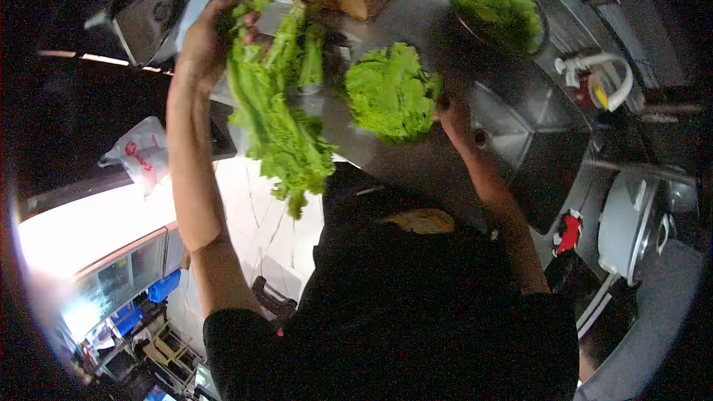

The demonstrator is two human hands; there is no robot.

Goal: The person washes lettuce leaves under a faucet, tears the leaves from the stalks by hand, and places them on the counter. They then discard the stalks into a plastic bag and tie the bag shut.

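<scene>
My left hand, raised at the upper left, is closed around the stem end of long green lettuce leaves. They hang down toward my body, frilly tips lowest. On the right, my right hand grips the edge of a rounded bunch of lettuce over the steel counter. Its fingertips are partly hidden by the leaves and shadow. A round bowl farther back at the right holds more lettuce.
A cardboard box with clear plastic wrapping stands at the back edge. A steel sink lies to the right, with a white curved handle or hose beyond. At left hangs a white plastic bag. White pans or lids rest far right.
</scene>
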